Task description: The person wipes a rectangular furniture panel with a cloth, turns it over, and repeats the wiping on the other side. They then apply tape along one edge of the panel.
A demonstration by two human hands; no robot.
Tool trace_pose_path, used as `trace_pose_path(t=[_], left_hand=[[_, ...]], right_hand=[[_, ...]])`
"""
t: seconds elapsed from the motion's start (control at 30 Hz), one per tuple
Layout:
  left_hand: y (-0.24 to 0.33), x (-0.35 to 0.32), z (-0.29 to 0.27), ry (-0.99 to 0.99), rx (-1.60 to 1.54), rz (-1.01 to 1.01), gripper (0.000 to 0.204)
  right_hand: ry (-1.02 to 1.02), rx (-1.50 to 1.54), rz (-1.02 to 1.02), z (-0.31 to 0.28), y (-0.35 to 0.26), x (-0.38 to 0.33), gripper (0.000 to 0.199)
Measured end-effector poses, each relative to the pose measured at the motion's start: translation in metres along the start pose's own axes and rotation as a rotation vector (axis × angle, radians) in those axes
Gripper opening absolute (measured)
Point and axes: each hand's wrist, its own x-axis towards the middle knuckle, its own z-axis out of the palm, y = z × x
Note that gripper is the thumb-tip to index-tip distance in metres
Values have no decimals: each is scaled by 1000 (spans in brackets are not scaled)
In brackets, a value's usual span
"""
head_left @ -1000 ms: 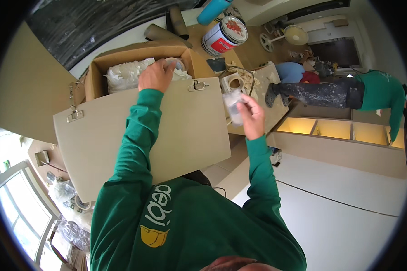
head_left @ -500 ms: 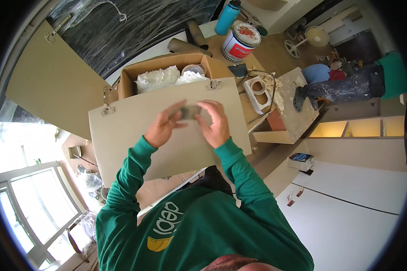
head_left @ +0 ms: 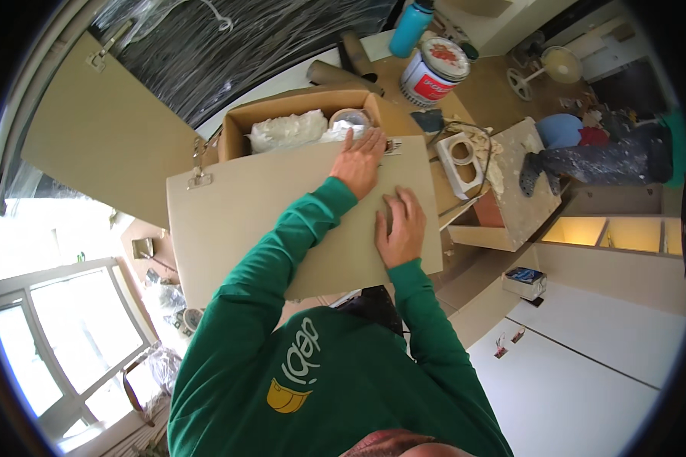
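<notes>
A flat beige cabinet door panel [head_left: 282, 221] lies in front of me, with one metal hinge [head_left: 199, 177] at its far left corner and a second hinge [head_left: 393, 146] near its far right. My left hand [head_left: 360, 164] reaches across to the right and lies flat at the far edge, beside that second hinge, fingers stretched. Nearer to me, on the panel's right part, rests my right hand [head_left: 402, 228], its fingers bent slightly and its thumb apart. No held thing shows in either hand; the space under both palms is hidden.
Behind the panel stands a cardboard box [head_left: 232, 137] with white plastic wrapping. A paint can [head_left: 434, 72], a blue bottle [head_left: 411, 30] and a white frame with a round hole [head_left: 460, 160] are farther right. Another person's leg [head_left: 598, 160] shows at right; an open cabinet door [head_left: 107, 145] at left.
Both hands were raised over the panel around a small dark grey piece, which is now out of sight. They have come down onto the panel, the left farther right, the right nearer me.
</notes>
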Motion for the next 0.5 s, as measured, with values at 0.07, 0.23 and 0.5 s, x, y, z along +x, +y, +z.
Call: trace_pose_path(t=[0.07,0.23,0.5], left_hand=[[-4,-6,-7,32,56,30,64],[-69,-83,-61,40,226,-137,70],[-58,-86,-60,-33,430,-252,72]], right_hand=[[-24,-70,-2,0,-3,8,38],[-80,-106,-10,5,0,9,40],[-88,-146,-36,6,-9,14,41]])
